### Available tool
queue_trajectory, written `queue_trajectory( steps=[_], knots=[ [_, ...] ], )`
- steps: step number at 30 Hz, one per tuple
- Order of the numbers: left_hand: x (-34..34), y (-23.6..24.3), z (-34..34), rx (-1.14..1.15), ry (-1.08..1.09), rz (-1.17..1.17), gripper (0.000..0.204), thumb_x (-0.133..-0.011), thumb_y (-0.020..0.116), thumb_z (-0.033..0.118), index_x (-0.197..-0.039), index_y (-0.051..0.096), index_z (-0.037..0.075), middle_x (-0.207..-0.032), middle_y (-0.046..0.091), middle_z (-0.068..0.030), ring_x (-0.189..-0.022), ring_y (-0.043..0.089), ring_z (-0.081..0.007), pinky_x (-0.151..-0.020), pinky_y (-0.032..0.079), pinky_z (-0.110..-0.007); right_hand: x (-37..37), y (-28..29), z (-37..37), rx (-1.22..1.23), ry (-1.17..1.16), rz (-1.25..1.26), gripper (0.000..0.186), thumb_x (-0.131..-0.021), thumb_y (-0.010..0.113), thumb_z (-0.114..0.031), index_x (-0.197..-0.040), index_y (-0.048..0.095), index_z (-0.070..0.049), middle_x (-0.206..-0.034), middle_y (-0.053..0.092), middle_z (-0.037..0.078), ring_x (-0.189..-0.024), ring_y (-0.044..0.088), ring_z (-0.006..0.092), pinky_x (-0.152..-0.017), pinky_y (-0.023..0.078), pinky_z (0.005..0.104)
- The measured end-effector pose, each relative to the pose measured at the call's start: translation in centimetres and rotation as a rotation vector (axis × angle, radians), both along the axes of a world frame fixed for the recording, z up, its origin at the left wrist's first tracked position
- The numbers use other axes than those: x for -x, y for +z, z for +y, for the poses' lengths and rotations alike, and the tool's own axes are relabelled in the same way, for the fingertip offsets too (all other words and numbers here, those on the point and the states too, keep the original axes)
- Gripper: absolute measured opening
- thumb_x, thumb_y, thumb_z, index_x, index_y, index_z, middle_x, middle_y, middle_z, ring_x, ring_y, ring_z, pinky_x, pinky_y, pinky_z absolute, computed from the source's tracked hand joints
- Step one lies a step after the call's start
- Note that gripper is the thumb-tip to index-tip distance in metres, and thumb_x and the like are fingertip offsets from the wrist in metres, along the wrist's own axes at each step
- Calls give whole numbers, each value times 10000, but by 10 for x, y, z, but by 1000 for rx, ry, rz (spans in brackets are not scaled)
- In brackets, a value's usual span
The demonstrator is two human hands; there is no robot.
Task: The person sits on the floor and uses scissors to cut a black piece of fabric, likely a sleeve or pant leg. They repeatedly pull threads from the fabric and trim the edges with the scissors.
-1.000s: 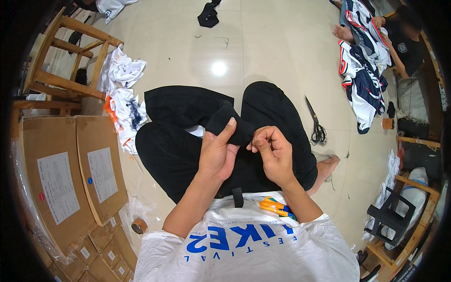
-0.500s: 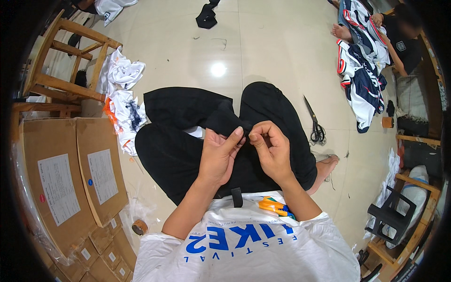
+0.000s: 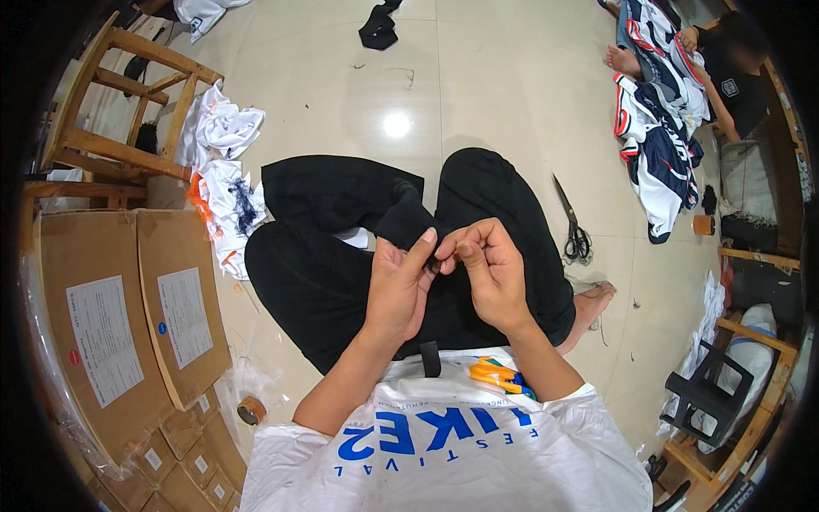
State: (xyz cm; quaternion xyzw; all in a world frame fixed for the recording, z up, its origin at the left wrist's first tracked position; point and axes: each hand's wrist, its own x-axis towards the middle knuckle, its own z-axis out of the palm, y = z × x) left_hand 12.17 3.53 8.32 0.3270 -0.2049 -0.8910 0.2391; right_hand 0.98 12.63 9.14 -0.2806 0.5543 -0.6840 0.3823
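Note:
My left hand (image 3: 397,288) grips the edge of a piece of black fabric (image 3: 404,220) between thumb and fingers. The fabric runs off to the left across my black-trousered legs. Close by, my right hand (image 3: 493,277) is held in a pinch, its fingertips almost meeting the left thumb at the cloth's edge. What lies between those right fingertips is too small to make out. On my lap, against the white shirt, rests a yellow and blue thing (image 3: 497,375). Black-handled scissors (image 3: 575,235) lie on the floor right of my knee.
Cardboard boxes (image 3: 184,311) and a wooden stool (image 3: 128,158) stand at the left, beside white cloths (image 3: 223,128). Another black cloth piece (image 3: 377,32) lies ahead on the tiles. At the far right a person (image 3: 740,81) sits with jerseys (image 3: 653,154). A black plastic stand (image 3: 710,388) is nearer.
My right fingertips have come slightly left and down, nearer to the left thumb. The folded end of the black fabric has shifted a little and shows flatter. My left hand keeps its hold.

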Motion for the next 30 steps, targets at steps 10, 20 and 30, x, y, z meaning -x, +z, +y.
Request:
queue_trajectory(
  steps=[10, 20, 30],
  knots=[
    [22, -6, 0, 468, 397, -212, 345, -975, 716, 18, -1247, 506, 56, -1139, 656, -58, -1008, 672, -135, -887, 562, -317, 9, -22, 8, -220, -23, 221, 141, -1078, 578, -131, -986, 555, -26, -778, 613, 18, -668, 532, 72, -614, 443, 229],
    [17, -5, -1, 360, 234, 35, 485, -970, 687, -40, -1386, 455, 48, -1332, 616, -101, -1172, 643, -177, -1016, 540, -338, 10, -11, 4, -219, -62, 45, 231, -1082, 609, -251, -989, 621, -39, -782, 541, -62, -683, 448, 12, -611, 373, 201],
    [5, 13, -2, 487, 51, -32, 592, -940, 720, -32, -1452, 431, 38, -1282, 623, -77, -1103, 640, -155, -939, 544, -309, 20, 1, -3, -249, -60, -75, 207, -1007, 732, -229, -935, 718, -35, -773, 570, -83, -707, 453, 5, -621, 357, 196]
  ],
)
